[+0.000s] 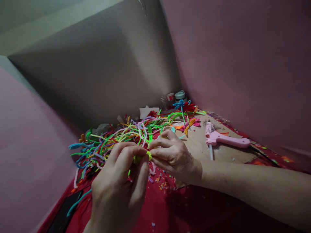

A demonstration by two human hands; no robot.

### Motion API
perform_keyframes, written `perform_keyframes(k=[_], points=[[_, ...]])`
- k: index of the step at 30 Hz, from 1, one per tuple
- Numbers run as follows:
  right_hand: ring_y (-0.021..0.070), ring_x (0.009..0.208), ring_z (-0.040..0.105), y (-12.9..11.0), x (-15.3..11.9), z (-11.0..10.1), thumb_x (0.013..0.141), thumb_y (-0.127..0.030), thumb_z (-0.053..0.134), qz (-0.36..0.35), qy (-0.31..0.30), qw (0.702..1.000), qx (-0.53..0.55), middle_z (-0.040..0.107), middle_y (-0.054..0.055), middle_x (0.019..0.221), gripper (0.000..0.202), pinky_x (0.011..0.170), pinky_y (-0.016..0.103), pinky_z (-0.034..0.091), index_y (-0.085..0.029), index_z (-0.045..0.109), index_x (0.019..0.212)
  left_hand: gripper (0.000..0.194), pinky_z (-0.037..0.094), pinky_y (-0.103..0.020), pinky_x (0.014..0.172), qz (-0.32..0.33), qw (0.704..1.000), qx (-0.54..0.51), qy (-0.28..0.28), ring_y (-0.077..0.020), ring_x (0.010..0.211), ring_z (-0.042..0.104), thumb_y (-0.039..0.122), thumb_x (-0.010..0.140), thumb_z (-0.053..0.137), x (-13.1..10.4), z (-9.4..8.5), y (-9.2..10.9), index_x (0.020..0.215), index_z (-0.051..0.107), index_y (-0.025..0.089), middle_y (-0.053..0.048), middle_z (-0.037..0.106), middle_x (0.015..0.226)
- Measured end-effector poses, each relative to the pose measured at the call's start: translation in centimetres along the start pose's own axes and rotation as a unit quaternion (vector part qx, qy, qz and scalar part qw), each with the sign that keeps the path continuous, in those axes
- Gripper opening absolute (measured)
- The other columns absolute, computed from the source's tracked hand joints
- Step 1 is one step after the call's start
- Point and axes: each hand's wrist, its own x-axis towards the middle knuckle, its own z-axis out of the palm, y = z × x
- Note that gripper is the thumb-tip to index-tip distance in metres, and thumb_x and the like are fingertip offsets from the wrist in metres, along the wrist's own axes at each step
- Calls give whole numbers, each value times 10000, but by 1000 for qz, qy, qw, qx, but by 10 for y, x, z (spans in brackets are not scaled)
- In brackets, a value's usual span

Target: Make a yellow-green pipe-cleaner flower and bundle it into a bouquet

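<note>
My left hand (121, 181) pinches a small yellow-green fuzzy piece (149, 155) between thumb and fingertips. From the right, my right hand (173, 155) grips the same piece, its fingertips almost touching those of the left. Part of the piece shows between the fingers; the rest is hidden by them. Just behind both hands lies a tangled heap of coloured fuzzy stems (126, 134), green, pink, blue, purple and orange.
A pink glue gun (225, 139) lies on a brown board (194, 144) at the right, its cable trailing right. Blue (181, 104) and red fuzzy flowers, a lidded jar (180, 94) and white paper (148, 112) are behind. A dark flat object (64, 212) lies at lower left on red cloth (155, 207).
</note>
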Motion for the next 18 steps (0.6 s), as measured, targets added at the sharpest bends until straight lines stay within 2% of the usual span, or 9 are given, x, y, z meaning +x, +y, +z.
perform_keyframes(k=[5, 9, 13, 18], points=[[161, 805, 501, 0, 0, 0, 870, -193, 541, 4, 14, 1000, 4, 694, 4, 897, 156, 811, 350, 382, -191, 645, 754, 56, 437, -230, 602, 12, 1000, 7, -4, -122, 715, 563, 165, 816, 548, 4, -1, 0, 826, 574, 214, -5, 582, 836], [158, 811, 500, -1, 1, 0, 864, -186, 552, 11, 10, 1000, 16, 691, 5, 886, 138, 819, 352, 377, -190, 654, 770, 30, 419, -215, 544, 17, 1000, 5, -6, -108, 659, 541, 173, 803, 574, 7, -3, 1, 799, 582, 202, -7, 578, 810], [157, 790, 492, -2, 1, 0, 867, -193, 548, 28, 19, 999, 25, 689, 10, 849, 179, 799, 350, 378, -189, 650, 720, 75, 428, -207, 545, 19, 999, 19, -36, -100, 655, 547, 169, 812, 575, 11, -2, 2, 877, 594, 201, -17, 582, 858], [158, 779, 497, -2, 1, 1, 866, -192, 544, 23, 33, 999, 33, 688, 23, 837, 216, 797, 357, 379, -171, 647, 679, 89, 441, -224, 556, 18, 998, 38, -38, -100, 631, 544, 219, 816, 581, 12, -5, 3, 903, 587, 203, -29, 585, 907]])
